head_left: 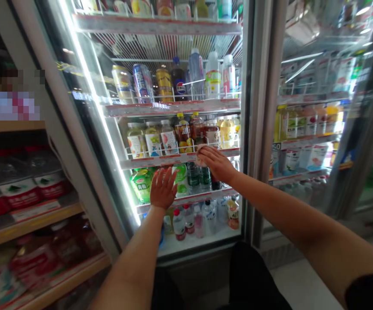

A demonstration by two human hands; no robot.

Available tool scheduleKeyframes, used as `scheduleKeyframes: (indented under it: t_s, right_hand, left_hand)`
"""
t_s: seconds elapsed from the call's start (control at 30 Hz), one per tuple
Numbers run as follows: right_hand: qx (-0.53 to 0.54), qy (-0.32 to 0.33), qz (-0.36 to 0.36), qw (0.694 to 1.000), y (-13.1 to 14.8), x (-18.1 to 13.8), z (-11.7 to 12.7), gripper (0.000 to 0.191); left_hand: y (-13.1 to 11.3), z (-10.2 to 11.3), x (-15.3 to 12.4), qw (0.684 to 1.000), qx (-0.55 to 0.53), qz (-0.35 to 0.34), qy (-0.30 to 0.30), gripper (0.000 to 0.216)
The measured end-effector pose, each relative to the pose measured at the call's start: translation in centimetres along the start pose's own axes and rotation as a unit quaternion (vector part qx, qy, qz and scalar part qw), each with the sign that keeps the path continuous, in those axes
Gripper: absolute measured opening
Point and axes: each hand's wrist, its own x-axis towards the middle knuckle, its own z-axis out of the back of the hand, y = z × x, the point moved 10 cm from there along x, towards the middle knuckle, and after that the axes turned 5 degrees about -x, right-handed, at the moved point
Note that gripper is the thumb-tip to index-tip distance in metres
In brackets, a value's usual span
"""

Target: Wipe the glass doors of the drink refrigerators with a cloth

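Note:
My left hand [163, 189] is raised in front of the glass door of a lit drinks cooler, its fingers spread; it seems to rest flat on the glass. Under the fingers of my right hand [217, 164] is a pale pinkish cloth [201, 156], held against the glass in front of the shelf edge. Behind the door stand bottles with yellow caps [183, 133], juice bottles with white caps [153, 140] and a green pack [140, 185]. The palm side of my right hand is hidden.
A metal door frame [260, 129] runs along the right side, with a second glass-fronted cooler beyond it. To the left are wooden-edged shelves [31, 226] with packed bottles. My dark-clothed knee [249, 271] is close to the cooler's base.

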Motion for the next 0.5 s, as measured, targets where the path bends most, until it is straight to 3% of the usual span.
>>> scheduleKeyframes:
  t_s: [0.1,0.27,0.4,0.5]
  right_hand:
    - [0.003,-0.019,-0.049,0.999,-0.7,-0.2,0.0,0.042]
    - [0.026,0.029,0.021,0.999,1.4,-0.5,-1.4,0.039]
    - [0.004,-0.005,-0.035,0.999,0.3,-0.5,-0.7,0.042]
    - [0.013,0.011,-0.001,1.000,1.1,-0.4,-1.1,0.040]
  left_hand:
    - [0.0,0.0,0.0,1.000,-0.004,-0.001,-0.002,0.071]
    - [0.0,-0.1,-0.1,1.000,0.005,0.002,0.005,0.070]
    - [0.0,-0.1,-0.1,1.000,0.014,0.001,0.002,0.071]
    - [0.0,-0.1,-0.1,1.000,0.006,0.000,0.001,0.070]
